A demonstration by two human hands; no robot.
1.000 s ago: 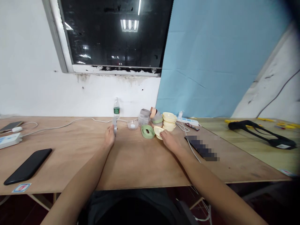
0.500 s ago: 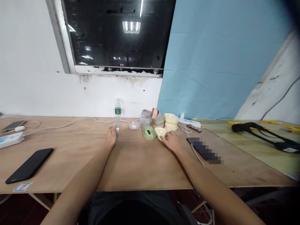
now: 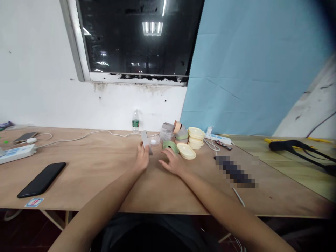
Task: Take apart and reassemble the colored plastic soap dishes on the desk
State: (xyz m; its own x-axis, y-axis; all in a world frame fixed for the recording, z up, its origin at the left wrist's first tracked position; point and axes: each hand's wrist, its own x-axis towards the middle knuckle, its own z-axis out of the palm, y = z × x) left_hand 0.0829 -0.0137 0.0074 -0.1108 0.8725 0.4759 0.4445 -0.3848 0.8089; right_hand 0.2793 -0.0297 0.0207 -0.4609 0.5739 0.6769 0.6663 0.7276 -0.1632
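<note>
Right now the left hand point(image 3: 142, 158) stands near the middle of the plywood surface point(image 3: 86, 175), its fingers point(image 3: 139, 148) narrowed around a flat grey piece point(image 3: 144, 141) that sticks up from the grip; the hand hides its lower end, and what it is made of is hard to make out. The right hand point(image 3: 172, 163) lies just beside it with the fingers point(image 3: 165, 161) spread wide, holding nothing, nearest a green oval lid point(image 3: 170, 147) and a cream oval lid point(image 3: 186, 151), which lie close together.

Behind them, a stack of cream bowls point(image 3: 195, 137) stands beside a grey-and-green stack of containers point(image 3: 181, 133) topped by a tilted peach cup point(image 3: 177, 126). A clear container point(image 3: 166, 133) stands just left of these, its contents hard to tell. A small clear dish point(image 3: 154, 140) holds something round and white, and a plastic water bottle point(image 3: 135, 120) stands behind it. To the right, a dark object point(image 3: 235, 171) is blurred beyond recognition. A black phone point(image 3: 41, 180) lies face up at the left, near a white power strip point(image 3: 17, 154).
</note>
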